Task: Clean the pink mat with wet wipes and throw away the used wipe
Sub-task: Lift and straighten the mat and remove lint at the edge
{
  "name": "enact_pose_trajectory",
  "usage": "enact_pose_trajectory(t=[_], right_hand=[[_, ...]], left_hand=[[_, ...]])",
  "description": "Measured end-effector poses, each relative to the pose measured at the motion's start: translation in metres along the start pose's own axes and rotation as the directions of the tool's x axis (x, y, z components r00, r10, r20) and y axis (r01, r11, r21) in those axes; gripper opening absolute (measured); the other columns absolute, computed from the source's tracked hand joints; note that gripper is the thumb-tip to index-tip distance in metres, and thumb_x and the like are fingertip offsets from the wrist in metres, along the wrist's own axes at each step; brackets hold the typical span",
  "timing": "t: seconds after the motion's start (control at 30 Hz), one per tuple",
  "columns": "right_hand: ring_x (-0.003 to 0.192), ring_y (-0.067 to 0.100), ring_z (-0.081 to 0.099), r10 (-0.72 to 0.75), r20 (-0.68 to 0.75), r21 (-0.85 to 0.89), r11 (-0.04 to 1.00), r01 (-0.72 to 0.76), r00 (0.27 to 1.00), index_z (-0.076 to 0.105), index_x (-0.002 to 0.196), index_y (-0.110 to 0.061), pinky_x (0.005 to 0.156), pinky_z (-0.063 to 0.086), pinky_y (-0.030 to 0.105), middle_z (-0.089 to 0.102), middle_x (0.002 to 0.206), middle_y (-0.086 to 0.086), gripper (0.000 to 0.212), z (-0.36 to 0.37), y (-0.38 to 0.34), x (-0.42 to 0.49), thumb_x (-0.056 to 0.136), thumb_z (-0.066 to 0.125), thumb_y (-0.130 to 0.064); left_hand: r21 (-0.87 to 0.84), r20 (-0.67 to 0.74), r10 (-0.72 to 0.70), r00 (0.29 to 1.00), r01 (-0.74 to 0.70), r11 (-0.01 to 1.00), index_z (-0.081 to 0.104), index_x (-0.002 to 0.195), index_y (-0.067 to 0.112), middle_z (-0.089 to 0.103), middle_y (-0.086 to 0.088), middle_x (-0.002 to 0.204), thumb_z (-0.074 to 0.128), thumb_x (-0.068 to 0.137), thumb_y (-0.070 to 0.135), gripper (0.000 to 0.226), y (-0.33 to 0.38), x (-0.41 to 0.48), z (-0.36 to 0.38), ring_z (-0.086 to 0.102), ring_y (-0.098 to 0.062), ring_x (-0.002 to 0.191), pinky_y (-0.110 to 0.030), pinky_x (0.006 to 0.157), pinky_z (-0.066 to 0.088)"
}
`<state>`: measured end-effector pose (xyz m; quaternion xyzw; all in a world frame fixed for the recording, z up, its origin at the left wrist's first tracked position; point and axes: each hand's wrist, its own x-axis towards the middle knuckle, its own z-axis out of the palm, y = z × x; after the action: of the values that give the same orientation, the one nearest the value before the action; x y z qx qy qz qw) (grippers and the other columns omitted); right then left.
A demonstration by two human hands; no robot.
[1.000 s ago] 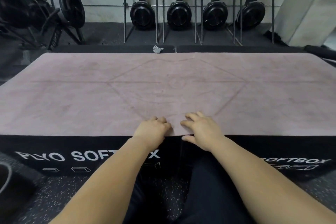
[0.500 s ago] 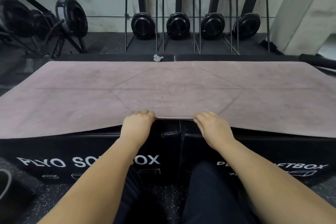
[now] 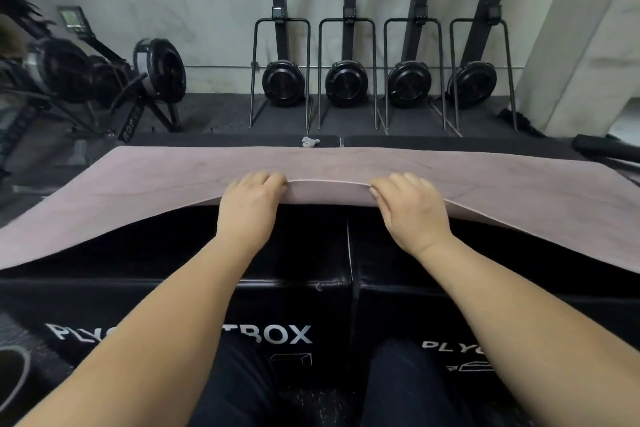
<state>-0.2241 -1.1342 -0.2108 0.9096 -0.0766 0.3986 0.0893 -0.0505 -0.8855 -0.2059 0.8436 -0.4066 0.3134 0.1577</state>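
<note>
Grip: left hand point(image 3: 249, 210) and right hand point(image 3: 412, 210) both clamped on the near edge of the thin flexible pink mat point(image 3: 173, 180), fingers curled over it. That edge is raised off the black padded plyo boxes point(image 3: 311, 288). Crumpled grey-white wipe point(image 3: 310, 141) at 12 o'clock, just beyond the mat's far edge.

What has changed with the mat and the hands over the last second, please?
Both the left hand and right hand, lying on the near edge of the pink mat a second ago, have gripped it and lifted it up and forward, so the near part arches off the black boxes. The small crumpled scrap beyond the far edge and the upright rowing machines stayed put.
</note>
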Motion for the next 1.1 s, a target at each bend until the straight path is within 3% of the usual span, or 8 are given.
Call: enact_pose_trajectory(t=[0.13,0.37,0.5,0.67,0.8,1.0,1.1], right_hand=[[0.071,0.028,0.051,-0.072,-0.103,-0.055,0.996,0.067,0.992,0.066,0.103,-0.018,0.061,0.039,0.041,0.054,0.079,0.003,0.025,-0.015,-0.003,0.038,0.108,0.045,-0.030],[0.077,0.028,0.060,-0.062,-0.155,-0.085,0.995,0.050,0.986,0.064,0.108,-0.022,0.062,0.046,0.044,0.059,0.083,0.003,0.028,-0.065,0.010,0.090,0.108,0.039,-0.036],[0.083,0.025,0.065,-0.035,-0.191,-0.065,0.998,0.023,0.981,0.064,0.110,-0.027,0.059,0.049,0.041,0.066,0.088,-0.001,0.026,-0.096,0.027,0.114,0.107,0.041,-0.038],[0.084,0.028,0.066,0.031,-0.196,0.000,1.000,-0.032,0.980,0.066,0.104,-0.029,0.061,0.047,0.035,0.072,0.090,-0.004,0.023,-0.129,0.035,0.148,0.100,0.046,-0.040],[0.083,0.027,0.065,0.051,-0.221,0.034,0.998,-0.044,0.974,0.069,0.096,-0.029,0.062,0.043,0.033,0.072,0.085,-0.005,0.027,-0.157,0.042,0.178,0.093,0.046,-0.042],[0.086,0.027,0.066,0.044,-0.310,0.016,0.999,-0.041,0.950,0.073,0.095,-0.030,0.061,0.040,0.029,0.074,0.086,-0.005,0.031,-0.203,0.046,0.225,0.087,0.047,-0.045],[0.087,0.026,0.066,0.040,-0.310,0.016,0.999,-0.037,0.950,0.073,0.098,-0.032,0.066,0.049,0.032,0.074,0.086,-0.006,0.034,-0.233,0.047,0.246,0.086,0.045,-0.048]], left_hand=[[0.018,-0.050,0.058,0.997,-0.057,0.998,0.065,0.111,0.014,0.067,-0.007,0.096,0.059,0.103,0.019,0.010,-0.018,0.024,-0.033,0.060,-0.034,0.088,-0.045,0.070,0.047],[0.076,-0.189,0.178,0.966,-0.166,0.983,0.066,0.111,0.014,0.063,-0.008,0.091,0.045,0.107,0.031,0.027,-0.017,0.070,-0.088,0.059,-0.035,0.084,-0.049,0.070,0.044],[0.101,-0.239,0.254,0.937,-0.236,0.966,0.065,0.107,0.014,0.063,-0.010,0.090,0.048,0.107,0.031,0.024,-0.010,0.104,-0.121,0.059,-0.037,0.082,-0.051,0.070,0.046],[0.133,-0.256,0.301,0.919,-0.275,0.952,0.065,0.108,0.016,0.064,-0.006,0.091,0.042,0.109,0.035,0.030,-0.001,0.138,-0.161,0.063,-0.037,0.082,-0.044,0.063,0.048],[0.165,-0.315,0.267,0.911,-0.225,0.960,0.066,0.100,0.022,0.065,0.000,0.084,0.040,0.104,0.039,0.031,0.007,0.160,-0.190,0.064,-0.034,0.076,-0.037,0.056,0.046],[0.201,-0.344,0.236,0.909,-0.174,0.964,0.066,0.093,0.023,0.069,0.003,0.081,0.042,0.093,0.043,0.032,0.019,0.199,-0.247,0.066,-0.032,0.076,-0.033,0.059,0.047],[0.204,-0.377,0.255,0.890,-0.189,0.961,0.068,0.091,0.022,0.069,0.002,0.078,0.042,0.089,0.045,0.034,0.021,0.216,-0.277,0.064,-0.033,0.076,-0.032,0.060,0.043]])
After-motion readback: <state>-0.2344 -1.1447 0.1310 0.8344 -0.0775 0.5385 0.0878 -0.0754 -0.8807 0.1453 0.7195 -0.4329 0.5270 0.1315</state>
